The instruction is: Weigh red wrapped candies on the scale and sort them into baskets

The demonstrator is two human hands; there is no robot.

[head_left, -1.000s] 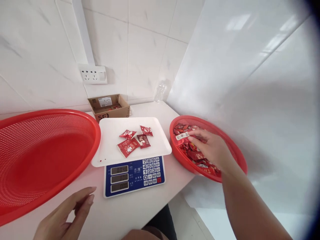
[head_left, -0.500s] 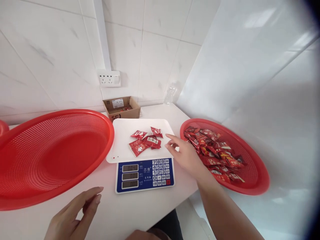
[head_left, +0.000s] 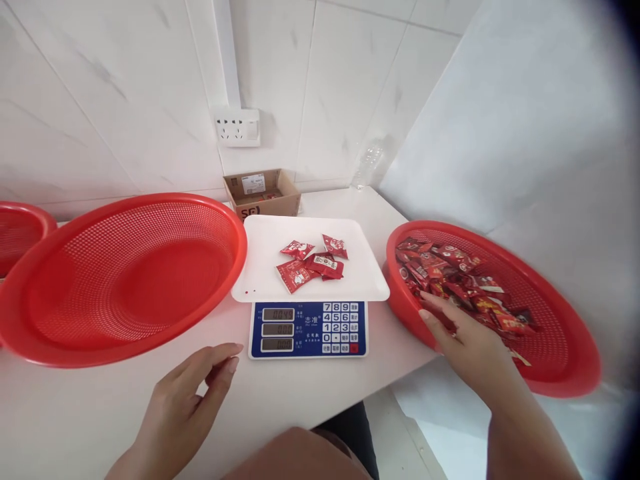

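My right hand (head_left: pixel 473 350) is over the near left rim of the right red basket (head_left: pixel 565 373), thumb and fingers apart. Its fingertips are close to the small red wrapped packets (head_left: pixel 457 260) heaped there; whether they touch one is unclear. My left hand (head_left: pixel 187 400) hovers above the table in front of the scale, fingers curled and thumb tip near the index tip, with nothing visible between them. Several red packets (head_left: pixel 295 275) lie grouped on the white weighing tray (head_left: pixel 265 230) of the blue-panelled digital scale (head_left: pixel 309 330). Its top display is lit.
A large red perforated basket (head_left: pixel 175 280) stands left of the scale, with part of another red basket (head_left: pixel 25 213) beyond. Behind the tray are an open cardboard box (head_left: pixel 270 193) and a clear plastic bottle (head_left: pixel 367 163). A wall socket (head_left: pixel 237 128) is above the box.
My right hand has moved from beside the tray to the right basket. The view has shifted, and the top display reading looks changed. My left hand keeps its curled shape.
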